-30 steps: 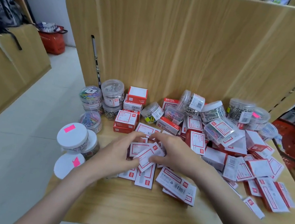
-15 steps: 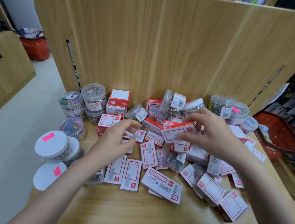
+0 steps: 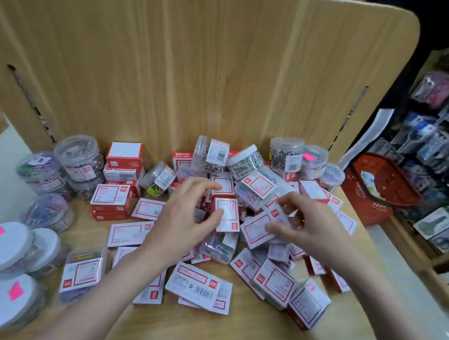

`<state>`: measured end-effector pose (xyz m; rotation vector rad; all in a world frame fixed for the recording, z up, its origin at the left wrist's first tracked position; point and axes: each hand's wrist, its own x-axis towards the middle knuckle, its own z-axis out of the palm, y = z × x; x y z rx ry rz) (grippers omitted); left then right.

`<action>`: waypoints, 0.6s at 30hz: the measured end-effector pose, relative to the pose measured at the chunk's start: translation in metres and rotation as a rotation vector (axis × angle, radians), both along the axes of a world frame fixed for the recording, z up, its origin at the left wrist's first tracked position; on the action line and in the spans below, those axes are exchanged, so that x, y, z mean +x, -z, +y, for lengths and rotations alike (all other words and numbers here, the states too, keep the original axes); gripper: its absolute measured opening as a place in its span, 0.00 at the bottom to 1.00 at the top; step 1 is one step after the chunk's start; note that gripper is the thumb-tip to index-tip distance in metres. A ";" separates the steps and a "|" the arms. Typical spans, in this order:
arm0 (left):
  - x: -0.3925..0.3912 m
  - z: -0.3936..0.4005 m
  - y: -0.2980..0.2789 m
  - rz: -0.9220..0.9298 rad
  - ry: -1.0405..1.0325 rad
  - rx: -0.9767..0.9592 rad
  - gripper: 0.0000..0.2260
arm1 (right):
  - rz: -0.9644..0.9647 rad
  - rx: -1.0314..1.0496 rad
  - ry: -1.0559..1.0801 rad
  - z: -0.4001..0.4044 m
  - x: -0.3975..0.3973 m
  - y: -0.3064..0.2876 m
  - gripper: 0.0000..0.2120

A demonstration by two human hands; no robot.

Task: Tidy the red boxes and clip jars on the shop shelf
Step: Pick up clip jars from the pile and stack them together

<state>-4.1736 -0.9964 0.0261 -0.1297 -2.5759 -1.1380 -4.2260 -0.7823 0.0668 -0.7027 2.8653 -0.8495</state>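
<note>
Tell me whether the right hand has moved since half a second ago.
Yes. The right hand has dropped back toward the person: it was up by the tipped jar at the back panel and now sits lower, over the middle boxes.

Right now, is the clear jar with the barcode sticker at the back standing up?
Tipped. The clear plastic clip jar leans sideways against the wooden back panel.

A stationery shop is showing: packaged scissors hanging on a display rack (image 3: 445, 133) at three o'clock, beside a red plastic shopping basket (image 3: 378, 187).
</note>
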 end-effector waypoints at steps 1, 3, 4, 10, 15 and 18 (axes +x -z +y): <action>-0.002 0.002 -0.001 0.025 -0.009 -0.004 0.18 | 0.020 0.000 -0.020 -0.003 0.001 0.002 0.14; -0.007 0.006 -0.003 0.046 -0.002 -0.014 0.19 | 0.080 0.004 -0.048 -0.008 0.004 0.007 0.14; -0.009 0.008 -0.003 0.050 0.004 -0.020 0.17 | 0.115 0.016 -0.052 -0.009 0.006 0.010 0.15; -0.012 0.012 0.004 0.095 -0.053 -0.026 0.15 | 0.234 0.027 -0.063 -0.002 0.015 0.032 0.25; -0.018 0.004 -0.008 0.231 -0.202 0.020 0.13 | 0.275 -0.043 -0.089 -0.002 0.011 0.038 0.25; -0.022 0.000 -0.013 0.254 -0.314 0.008 0.16 | 0.289 -0.200 -0.033 -0.004 0.009 0.029 0.23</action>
